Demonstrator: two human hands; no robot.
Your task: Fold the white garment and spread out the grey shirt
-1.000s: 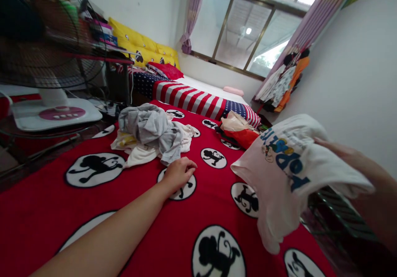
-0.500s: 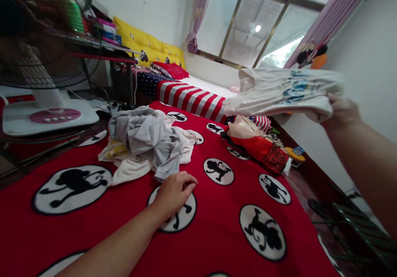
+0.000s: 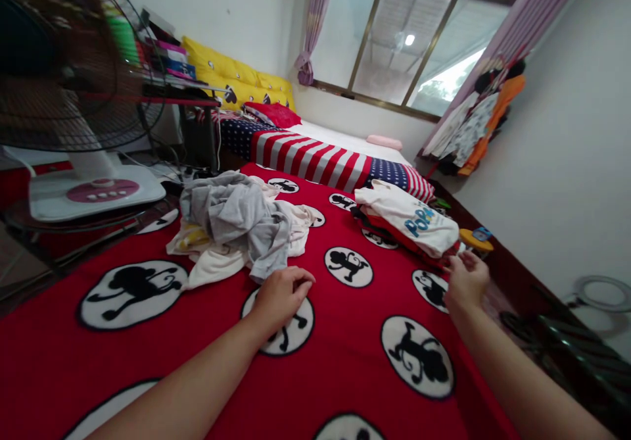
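Observation:
My left hand (image 3: 280,293) rests on the red blanket with black monkey circles (image 3: 359,335), fingers curled loosely and holding nothing, just in front of a heap of grey and cream clothes (image 3: 236,220). My right hand (image 3: 466,281) hovers empty with fingers apart, right beside a folded white shirt with blue letters (image 3: 409,214). That shirt lies on top of a small stack of folded clothes, red at the bottom (image 3: 394,228), near the blanket's right edge.
A standing fan (image 3: 64,98) and a cluttered shelf are at the left. Behind the blanket lies a bed with a stars-and-stripes cover (image 3: 315,154) and yellow cushions (image 3: 231,78). Clothes hang (image 3: 473,131) by the window. A metal rack (image 3: 566,341) stands at the right.
My right hand swung the white shirt up and over, laid it on the folded stack and let go. My left hand stayed on the blanket.

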